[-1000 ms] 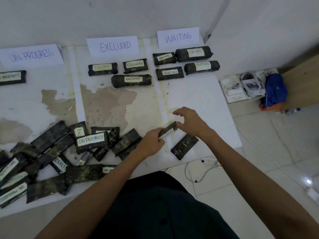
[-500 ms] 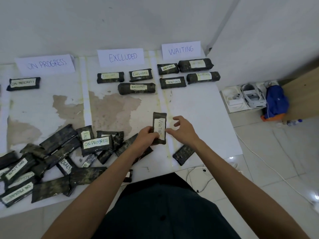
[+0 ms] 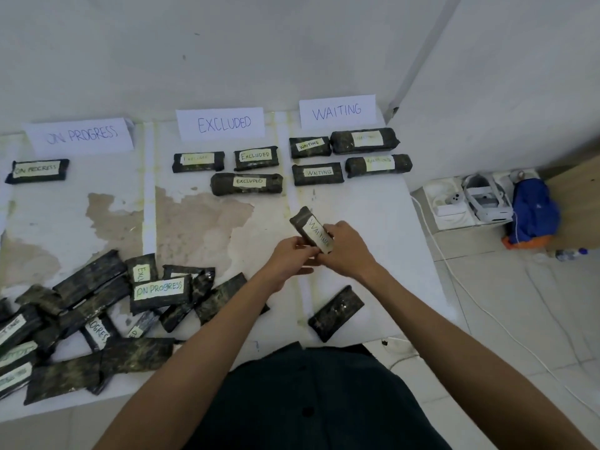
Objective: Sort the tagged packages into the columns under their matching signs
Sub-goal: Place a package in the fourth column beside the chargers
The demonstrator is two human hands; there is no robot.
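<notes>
Both hands hold one dark wrapped package tagged WAITING (image 3: pixel 311 228), tilted, above the table's middle right. My left hand (image 3: pixel 290 259) grips its near end and my right hand (image 3: pixel 345 251) closes over its right side. Three paper signs stand along the wall: ON PROGRESS (image 3: pixel 79 136), EXCLUDED (image 3: pixel 222 123), WAITING (image 3: pixel 337 110). Several tagged packages (image 3: pixel 318 173) lie under the WAITING sign, three packages (image 3: pixel 246 184) under EXCLUDED, and one package (image 3: pixel 37 170) under ON PROGRESS. A heap of unsorted packages (image 3: pixel 97 306) covers the near left of the table.
One package (image 3: pixel 336 311) lies tag-down by the near edge, right of my arms. The white table (image 3: pixel 389 216) ends at right; on the floor beyond it are a white tray with a headset (image 3: pixel 480 201), a blue bag (image 3: pixel 534 211) and cables (image 3: pixel 454 274).
The package was turned tag-up between my hands, then tilted and carried slightly to the right. My right hand, first apart from it, now grips it. The camera view shifted left and down.
</notes>
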